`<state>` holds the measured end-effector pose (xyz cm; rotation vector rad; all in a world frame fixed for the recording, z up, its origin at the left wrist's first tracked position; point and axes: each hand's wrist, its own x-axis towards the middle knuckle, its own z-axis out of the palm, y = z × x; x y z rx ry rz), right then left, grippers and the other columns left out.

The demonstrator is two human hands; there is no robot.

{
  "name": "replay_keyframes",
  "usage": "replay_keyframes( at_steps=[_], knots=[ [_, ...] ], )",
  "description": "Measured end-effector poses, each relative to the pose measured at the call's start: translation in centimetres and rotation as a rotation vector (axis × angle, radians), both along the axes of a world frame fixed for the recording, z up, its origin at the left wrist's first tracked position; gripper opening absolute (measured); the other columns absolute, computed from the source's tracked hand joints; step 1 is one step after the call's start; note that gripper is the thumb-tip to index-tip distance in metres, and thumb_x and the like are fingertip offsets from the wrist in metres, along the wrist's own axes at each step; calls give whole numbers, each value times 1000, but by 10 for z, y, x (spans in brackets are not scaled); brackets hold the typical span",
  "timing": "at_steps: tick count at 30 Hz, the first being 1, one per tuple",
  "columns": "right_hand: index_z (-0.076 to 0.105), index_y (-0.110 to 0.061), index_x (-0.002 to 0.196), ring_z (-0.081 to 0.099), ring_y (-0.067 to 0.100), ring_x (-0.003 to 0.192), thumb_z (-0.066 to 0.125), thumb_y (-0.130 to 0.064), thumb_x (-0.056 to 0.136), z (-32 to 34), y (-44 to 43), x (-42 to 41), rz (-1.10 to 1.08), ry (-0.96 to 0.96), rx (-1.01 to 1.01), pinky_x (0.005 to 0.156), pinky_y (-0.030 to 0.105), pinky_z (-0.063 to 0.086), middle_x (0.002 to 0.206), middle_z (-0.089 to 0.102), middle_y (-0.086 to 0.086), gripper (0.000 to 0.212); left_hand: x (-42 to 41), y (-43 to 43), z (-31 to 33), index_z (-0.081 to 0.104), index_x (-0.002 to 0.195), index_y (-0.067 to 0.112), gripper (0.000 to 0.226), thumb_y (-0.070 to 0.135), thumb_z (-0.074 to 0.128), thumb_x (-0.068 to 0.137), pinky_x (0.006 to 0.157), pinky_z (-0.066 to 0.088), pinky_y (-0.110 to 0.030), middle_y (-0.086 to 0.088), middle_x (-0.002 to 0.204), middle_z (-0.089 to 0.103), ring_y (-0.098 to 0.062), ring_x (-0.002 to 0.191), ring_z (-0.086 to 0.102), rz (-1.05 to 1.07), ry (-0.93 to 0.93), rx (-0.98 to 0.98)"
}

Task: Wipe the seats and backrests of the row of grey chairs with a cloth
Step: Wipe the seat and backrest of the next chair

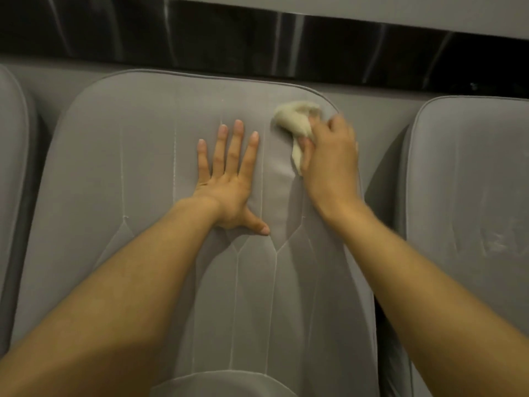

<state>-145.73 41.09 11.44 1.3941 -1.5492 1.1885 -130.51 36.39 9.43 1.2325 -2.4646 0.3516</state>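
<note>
My right hand point(329, 159) clutches the bunched cloth point(294, 118) in its fingers, left hand point(229, 184) spread flat beside them on the backrest point(128, 167); this near the corner, the wad may slip off.

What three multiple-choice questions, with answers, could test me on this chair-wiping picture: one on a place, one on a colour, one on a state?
1. Where on the middle chair is the cloth?
A. near its upper right corner
B. at its lower left
C. at its bottom centre

2. What colour is the cloth?
A. blue
B. cream
C. red

3. How is the left hand?
A. in a fist
B. gripping the cloth
C. flat on the chair, fingers straight

Answers:
1 A: the cloth sits by the rounded upper right corner, gripped by the right hand.
2 B: it shows pale cream against the grey fabric.
3 C: its palm lies flat on the fabric, fingers spread and holding nothing.
</note>
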Motion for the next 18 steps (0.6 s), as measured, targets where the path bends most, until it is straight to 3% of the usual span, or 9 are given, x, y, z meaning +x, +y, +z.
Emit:
replay_keyframes(
  at_steps=[3, 8, 12, 18],
  knots=[
    [54, -6, 124, 45, 26, 93, 47, -22, 96, -35, 20, 4, 45, 63, 29, 81, 32, 35, 105, 50, 13, 33, 3, 3, -8, -61, 113, 29, 152, 83, 66, 48, 85, -46, -42, -1, 120, -67, -21, 112, -61, 13, -3, 37],
    [55, 0, 121, 45, 23, 79, 53, -18, 93, -32, 37, 4, 130, 5, -10, 67, 30, 40, 91, 43, 9, 34, 10, 14, -31, -64, 106, 27, 154, 82, 68, 48, 79, -48, -40, -5, 113, -70, -22, 105, -65, 48, -64, 137],
    [57, 4, 121, 51, 32, 72, 65, -9, 84, -94, 56, 5, 76, 58, 65, 61, 35, 41, 84, 55, 20, 40, 16, 16, -45, -63, 108, 27, 154, 82, 67, 47, 79, -49, -39, -6, 115, -69, -22, 106, -64, 60, -77, 142],
    [60, 8, 115, 53, 32, 64, 73, -6, 76, -145, 71, 20, 50, 96, 132, 55, 36, 47, 77, 59, 18, 43, 27, 22, -66, -63, 108, 25, 151, 81, 66, 53, 79, -49, -39, -7, 114, -69, -23, 104, -65, 66, -120, 172]
  ],
)
